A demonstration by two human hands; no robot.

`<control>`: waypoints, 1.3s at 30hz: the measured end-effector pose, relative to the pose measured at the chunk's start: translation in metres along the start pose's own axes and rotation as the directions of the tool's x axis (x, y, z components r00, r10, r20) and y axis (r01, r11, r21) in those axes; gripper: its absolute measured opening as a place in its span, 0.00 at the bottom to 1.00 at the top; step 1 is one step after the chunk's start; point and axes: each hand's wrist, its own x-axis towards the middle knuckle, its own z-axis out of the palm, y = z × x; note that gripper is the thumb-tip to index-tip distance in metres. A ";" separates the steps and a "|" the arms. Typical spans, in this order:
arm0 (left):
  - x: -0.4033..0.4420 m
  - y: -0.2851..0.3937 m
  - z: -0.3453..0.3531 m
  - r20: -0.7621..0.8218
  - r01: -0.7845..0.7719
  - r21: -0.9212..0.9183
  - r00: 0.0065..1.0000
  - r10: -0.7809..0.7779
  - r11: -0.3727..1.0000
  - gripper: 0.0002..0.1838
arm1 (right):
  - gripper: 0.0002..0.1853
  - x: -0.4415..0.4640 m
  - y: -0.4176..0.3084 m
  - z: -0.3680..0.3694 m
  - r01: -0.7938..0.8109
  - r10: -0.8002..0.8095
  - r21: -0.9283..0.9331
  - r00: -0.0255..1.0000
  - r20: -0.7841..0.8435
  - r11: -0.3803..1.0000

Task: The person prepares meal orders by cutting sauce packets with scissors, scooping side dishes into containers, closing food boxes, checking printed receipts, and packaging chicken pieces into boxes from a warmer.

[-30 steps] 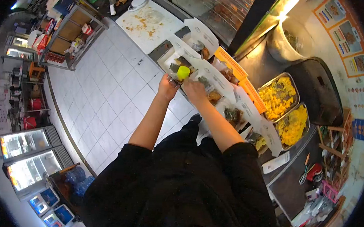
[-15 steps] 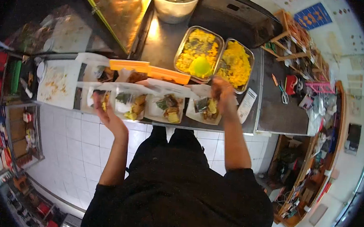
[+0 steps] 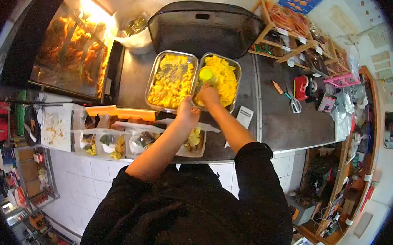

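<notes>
My right hand [image 3: 209, 95] is closed around a yellow-green scoop [image 3: 206, 74], its round end over the yellow food [image 3: 222, 76] in the right metal tray [image 3: 238, 86]. By the near corner of the left metal tray [image 3: 150, 80], where the two trays meet, is my left hand [image 3: 188, 114]. Its fingers are drawn together; whatever they grip is hidden. The left tray holds more yellow food [image 3: 169, 84]. Below my hands stands a row of open white paper boxes; the rightmost box [image 3: 197, 153] has food in it and is partly behind my left forearm.
An orange strip [image 3: 122, 112] runs behind the boxes. A lit glass case [image 3: 71, 52] and a white bucket [image 3: 140, 42] stand to the back left. A black lid-like cover [image 3: 203, 25] rises behind the trays. A paper slip [image 3: 244, 117] and scissors [image 3: 295, 104] lie at right.
My left hand has moved from the left-hand boxes to the trays' near edge. The right hand has carried the scoop to the right tray. My view has shifted.
</notes>
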 end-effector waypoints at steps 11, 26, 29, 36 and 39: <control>0.063 -0.001 0.008 0.069 0.122 0.032 0.990 -0.124 0.992 0.37 | 0.25 0.043 -0.018 0.018 0.066 -0.095 0.087 0.915 0.393 0.994; 0.098 0.005 -0.025 0.071 0.139 0.074 0.987 -0.144 0.988 0.40 | 0.19 0.064 -0.005 0.036 0.127 -0.182 0.137 0.814 0.552 0.982; 0.086 -0.014 -0.016 0.225 0.066 0.172 0.969 -0.105 0.983 0.36 | 0.17 0.037 0.029 -0.004 0.135 -0.231 0.257 0.892 0.389 0.957; 0.077 -0.032 -0.012 0.108 -0.117 0.070 0.988 0.109 0.991 0.35 | 0.13 -0.038 0.031 -0.070 0.269 -0.373 0.292 0.837 0.400 0.918; 0.060 -0.033 0.003 0.105 -0.093 0.039 0.991 0.089 0.995 0.31 | 0.10 -0.053 0.037 -0.042 0.191 -0.328 0.373 0.878 0.349 0.908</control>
